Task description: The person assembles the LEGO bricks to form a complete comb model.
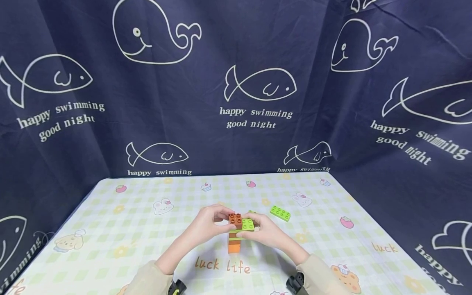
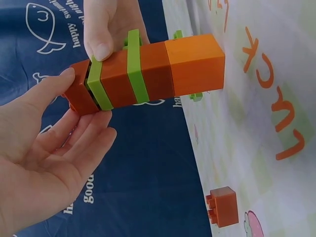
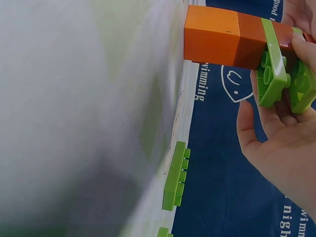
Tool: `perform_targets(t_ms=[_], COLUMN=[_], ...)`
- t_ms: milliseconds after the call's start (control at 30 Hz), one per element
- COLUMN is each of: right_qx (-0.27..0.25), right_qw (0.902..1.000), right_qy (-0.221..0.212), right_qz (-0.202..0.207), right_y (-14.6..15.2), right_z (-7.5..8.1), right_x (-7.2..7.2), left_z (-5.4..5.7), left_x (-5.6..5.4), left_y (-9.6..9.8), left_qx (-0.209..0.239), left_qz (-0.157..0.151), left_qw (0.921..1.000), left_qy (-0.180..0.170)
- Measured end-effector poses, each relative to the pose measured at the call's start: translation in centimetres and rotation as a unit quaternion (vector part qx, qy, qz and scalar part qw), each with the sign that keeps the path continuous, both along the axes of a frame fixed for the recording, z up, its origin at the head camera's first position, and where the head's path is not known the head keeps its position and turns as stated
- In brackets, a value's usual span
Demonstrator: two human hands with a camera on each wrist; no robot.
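A tower of building blocks stands on the cloth, with an orange block [image 2: 197, 64] at its base. Above it, reddish-brown blocks [image 2: 157, 69] alternate with thin green bricks [image 3: 301, 91] that jut out to the right. My left hand [image 1: 210, 223] pinches the top brown block [image 1: 235, 221] between thumb and fingers; in the left wrist view a narrow dark gap shows under this block. With thumb and fingers, my right hand [image 1: 263, 229] grips the jutting end of the upper green brick [image 1: 248, 224].
A thin green eight-stud brick [image 1: 280, 213] lies on the patterned tablecloth [image 1: 177, 241], behind and right of the tower. Another green piece [image 1: 252, 212] shows partly behind my right hand. A loose brown block [image 2: 224, 207] rests on the cloth. Dark blue curtains [image 1: 206, 139] surround the table.
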State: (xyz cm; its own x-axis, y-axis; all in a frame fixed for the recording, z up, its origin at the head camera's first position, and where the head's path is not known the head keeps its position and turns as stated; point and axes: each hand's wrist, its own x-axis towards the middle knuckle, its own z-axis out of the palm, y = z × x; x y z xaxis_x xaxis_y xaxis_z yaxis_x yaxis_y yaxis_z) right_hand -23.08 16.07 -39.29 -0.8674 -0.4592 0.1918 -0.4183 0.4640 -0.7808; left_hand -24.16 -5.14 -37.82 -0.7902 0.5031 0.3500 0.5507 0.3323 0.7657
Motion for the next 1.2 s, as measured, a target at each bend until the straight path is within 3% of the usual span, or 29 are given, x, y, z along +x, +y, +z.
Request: perform_targets(t_ms=[233, 400, 667, 933, 1200], right_qx=[-0.003, -0.011, 0.0, 0.013, 0.002], right_qw=[1.0, 0.9999, 1.0, 0.9998, 1.0], right_qy=[-0.002, -0.001, 0.002, 0.017, 0.002], right_qz=[-0.001, 0.009, 0.003, 0.003, 0.004], right_y=[0.6, 0.6, 0.6, 0.6, 0.7], right_z=[-1.8, -1.8, -1.8, -1.7, -1.7], right_x=[-1.3, -1.3, -1.3, -1.7, -1.5], left_z=[0.0, -0.2, -0.3, -0.1, -0.6], left_x=[0.0, 0.0, 0.1, -0.2, -0.4], left_y=[0.3, 0.6, 0.8, 0.9, 0.9], left_qx=[-0.033, -0.032, -0.026, -0.019, 0.006], left_qz=[0.024, 0.051, 0.058, 0.039, 0.015], left_qw=[0.9986, 0.9977, 0.9977, 0.9987, 0.9999], left_qy=[0.034, 0.032, 0.024, 0.026, 0.006])
